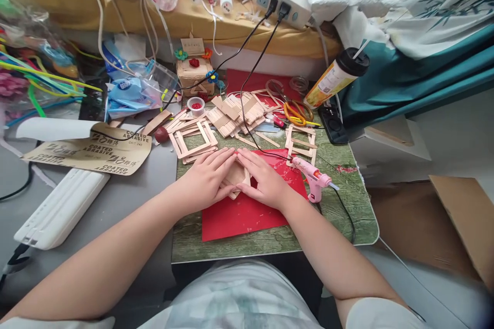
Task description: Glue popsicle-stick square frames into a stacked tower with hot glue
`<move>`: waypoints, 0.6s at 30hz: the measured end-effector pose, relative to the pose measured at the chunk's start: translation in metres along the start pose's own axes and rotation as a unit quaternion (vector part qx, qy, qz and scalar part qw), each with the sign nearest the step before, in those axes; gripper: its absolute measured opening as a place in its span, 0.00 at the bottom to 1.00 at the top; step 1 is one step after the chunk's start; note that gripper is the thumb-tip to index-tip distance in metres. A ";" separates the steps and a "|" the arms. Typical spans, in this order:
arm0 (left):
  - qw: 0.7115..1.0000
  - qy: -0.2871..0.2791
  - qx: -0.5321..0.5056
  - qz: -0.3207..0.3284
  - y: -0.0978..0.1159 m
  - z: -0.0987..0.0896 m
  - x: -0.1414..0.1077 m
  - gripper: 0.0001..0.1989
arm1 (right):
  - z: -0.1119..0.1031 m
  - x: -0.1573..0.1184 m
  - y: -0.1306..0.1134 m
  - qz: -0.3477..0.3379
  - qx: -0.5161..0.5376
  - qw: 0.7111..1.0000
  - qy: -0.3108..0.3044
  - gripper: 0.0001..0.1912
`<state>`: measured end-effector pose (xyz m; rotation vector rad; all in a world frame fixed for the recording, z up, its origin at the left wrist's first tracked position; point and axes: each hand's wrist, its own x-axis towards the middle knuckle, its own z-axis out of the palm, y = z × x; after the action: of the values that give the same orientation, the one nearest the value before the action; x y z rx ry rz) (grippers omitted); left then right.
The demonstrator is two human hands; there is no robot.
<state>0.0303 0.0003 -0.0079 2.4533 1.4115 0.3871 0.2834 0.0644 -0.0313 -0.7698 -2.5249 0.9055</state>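
The craft-stick piece (234, 177) sits over the red sheet (247, 225), directly between the hands, one corner toward the person, its long axis unclear; left hand (206, 180) and right hand (264, 180) clamp its opposite sides, equally near; the pink glue gun (315, 179) lies rightward, apart.

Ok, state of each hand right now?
Left hand: fingers outstretched, touching the wooden square; grip can't be told.
Right hand: fingers outstretched, touching its other side; grip can't be told.

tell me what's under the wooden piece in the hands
Red paper shows near the wooden piece, left hand and right hand; whatever's directly under the piece is covered.
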 end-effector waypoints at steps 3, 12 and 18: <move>1.000 -0.014 0.014 -0.004 0.002 -0.003 0.001 0.41 | 0.000 0.001 0.001 -0.003 -0.007 1.000 0.001 0.45; 0.999 -0.003 0.035 -0.008 0.003 -0.006 0.002 0.39 | -0.002 -0.001 0.001 -0.011 0.006 0.999 0.033 0.45; 0.999 -0.006 0.031 -0.023 0.004 -0.008 0.001 0.39 | -0.015 0.002 -0.018 0.093 -0.012 0.973 0.213 0.25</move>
<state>0.0314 -0.0004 0.0011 2.4613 1.4940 0.3232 0.2823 0.0614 -0.0082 -1.0933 -2.1167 0.6773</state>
